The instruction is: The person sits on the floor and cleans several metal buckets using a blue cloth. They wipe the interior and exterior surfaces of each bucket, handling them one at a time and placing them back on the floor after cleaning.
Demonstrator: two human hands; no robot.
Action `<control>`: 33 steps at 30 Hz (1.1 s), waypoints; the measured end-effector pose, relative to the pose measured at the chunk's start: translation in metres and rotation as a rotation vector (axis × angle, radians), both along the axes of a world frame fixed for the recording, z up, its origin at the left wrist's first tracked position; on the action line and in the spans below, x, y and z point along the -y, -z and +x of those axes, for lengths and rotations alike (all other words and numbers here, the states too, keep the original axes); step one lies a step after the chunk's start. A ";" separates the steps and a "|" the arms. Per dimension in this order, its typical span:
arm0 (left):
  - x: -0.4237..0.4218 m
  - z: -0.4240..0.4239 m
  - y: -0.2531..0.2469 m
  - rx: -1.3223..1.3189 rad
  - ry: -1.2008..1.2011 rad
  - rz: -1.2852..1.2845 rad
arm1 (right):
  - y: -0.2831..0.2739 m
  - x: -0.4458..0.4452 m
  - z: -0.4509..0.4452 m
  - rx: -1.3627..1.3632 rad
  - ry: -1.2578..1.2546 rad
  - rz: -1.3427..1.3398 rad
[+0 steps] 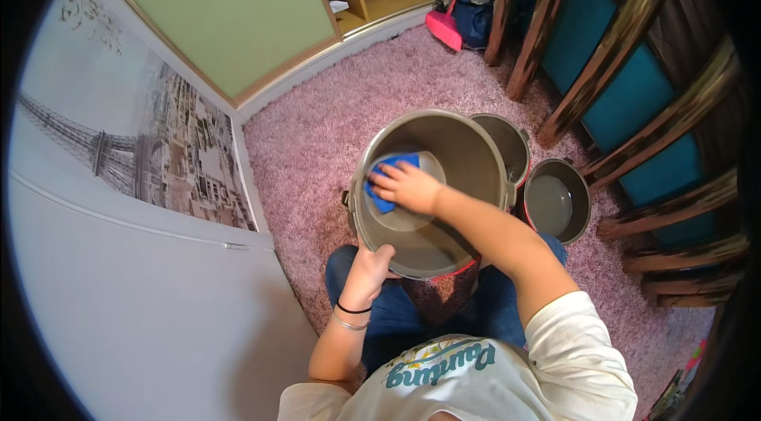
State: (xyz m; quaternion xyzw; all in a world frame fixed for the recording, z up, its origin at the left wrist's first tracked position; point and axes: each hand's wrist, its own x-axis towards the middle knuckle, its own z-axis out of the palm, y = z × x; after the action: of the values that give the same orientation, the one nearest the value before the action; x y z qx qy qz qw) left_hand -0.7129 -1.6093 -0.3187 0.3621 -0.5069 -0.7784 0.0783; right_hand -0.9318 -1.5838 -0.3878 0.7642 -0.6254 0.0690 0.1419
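Note:
A large round grey-brown pot [469,165] is held tilted in front of my knees, its opening facing up towards me. My left hand [373,269] grips its near left rim, thumb over the edge. Inside, my right hand [410,189] presses a blue cloth [389,207] against the inner surface, close to the pot's base. The fingers spread over the cloth and blur slightly. A side handle [510,194] juts from the pot's right rim, and a darker one shows at the left. Part of the outer wall near me is red.
Two smaller pots, one partly hidden [516,144] and one in full view [550,198], stand at the right on a pink shaggy carpet [315,123]. Curved wooden posts [606,58] line the right. A pink broom [445,28] leans beside a dark blue bag [474,19]. Cabinet doors [166,302] border the left.

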 end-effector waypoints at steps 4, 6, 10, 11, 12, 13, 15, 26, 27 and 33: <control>0.009 0.002 -0.005 0.002 0.058 -0.023 | -0.028 -0.008 -0.031 -0.009 0.127 0.137; 0.009 0.000 -0.002 -0.012 0.014 -0.051 | -0.044 -0.017 -0.023 0.170 0.146 -0.089; 0.005 -0.007 0.000 -0.014 -0.047 -0.025 | -0.085 -0.022 0.003 0.351 0.305 -0.770; 0.003 -0.008 0.001 -0.020 -0.050 -0.017 | -0.093 -0.016 0.009 0.368 0.452 -0.874; 0.000 -0.008 0.001 -0.019 -0.041 -0.017 | -0.100 -0.007 0.012 0.446 0.564 -0.830; -0.003 -0.011 0.001 -0.023 -0.026 -0.024 | -0.099 0.002 0.017 0.507 0.597 -0.717; -0.003 -0.012 0.003 -0.039 -0.020 -0.016 | -0.093 0.006 0.036 0.555 0.374 -0.602; -0.003 0.001 0.033 -0.210 -0.149 -0.098 | -0.113 -0.004 -0.018 0.307 0.588 -0.697; -0.004 0.000 0.033 -0.214 -0.151 -0.074 | -0.109 -0.015 -0.030 0.281 0.708 -0.690; 0.008 0.002 0.033 -0.297 -0.249 -0.265 | -0.064 -0.057 -0.037 0.378 0.822 -0.515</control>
State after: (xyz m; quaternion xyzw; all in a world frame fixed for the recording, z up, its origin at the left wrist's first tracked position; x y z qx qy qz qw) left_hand -0.7106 -1.6170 -0.3517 0.2901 -0.5390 -0.7340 0.2942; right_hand -0.9689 -1.5269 -0.3235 0.3702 -0.8512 0.2960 0.2253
